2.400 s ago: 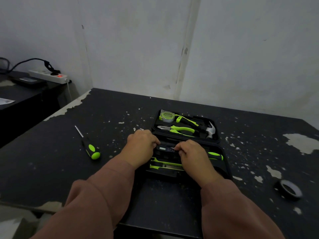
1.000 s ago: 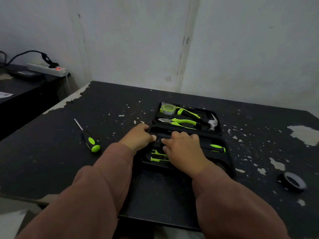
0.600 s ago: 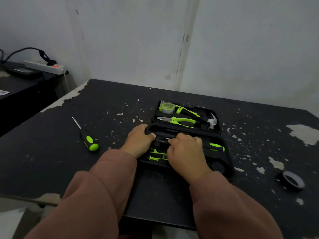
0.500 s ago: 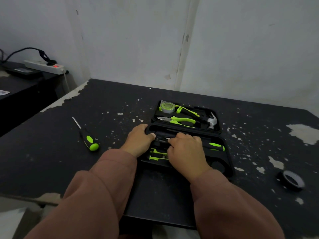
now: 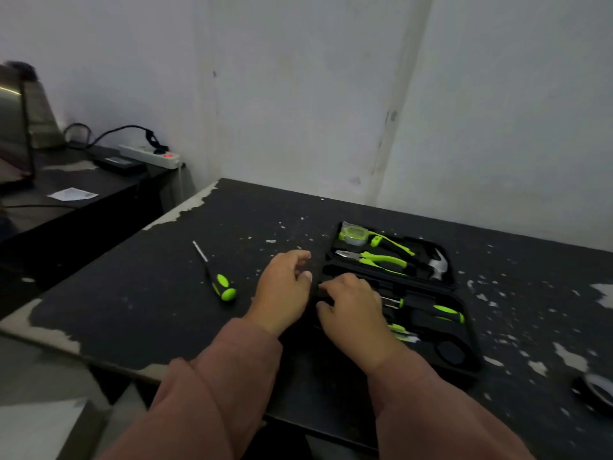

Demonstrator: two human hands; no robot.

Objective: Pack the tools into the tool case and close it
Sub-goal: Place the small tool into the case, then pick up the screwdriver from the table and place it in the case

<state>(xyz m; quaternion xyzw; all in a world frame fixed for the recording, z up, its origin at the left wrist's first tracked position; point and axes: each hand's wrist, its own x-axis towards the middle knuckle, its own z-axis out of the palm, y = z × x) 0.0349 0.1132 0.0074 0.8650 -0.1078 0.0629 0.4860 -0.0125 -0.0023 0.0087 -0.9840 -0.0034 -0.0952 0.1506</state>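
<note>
Two work surfaces fill a bare room with a stained white wall [image 5: 298, 94]. The nearer is a black bench [image 5: 132, 310] whose paint is chipped in pale flecks and patches. At the left stands a lower dark desk [image 5: 99, 180] carrying one power strip [image 5: 149, 155] and one sheet of paper [image 5: 72, 194].

One tool case [image 5: 464, 360] lies open and flat on the bench, right of centre. Its two halves are one behind the other, and its long sides run across the view, slanting a little nearer toward the right. The far half holds one tape measure [image 5: 354, 234], one pair of pliers [image 5: 378, 260] and one hammer [image 5: 438, 267]. The near half holds one packed screwdriver [image 5: 441, 312], lying along the case with its handle to the right.

One loose screwdriver [image 5: 223, 287] lies on the bench left of the case. Its handle is toward the person and its tip points away to the far left. One tape roll [image 5: 597, 390] sits near the right edge.

Of the two hands, the left hand [image 5: 285, 290] is just beside the case's left end, its fingers loosely curled and holding nothing. The right hand [image 5: 356, 313] rests over the left part of the near half, fingers bent down; I cannot tell whether they grip anything.
</note>
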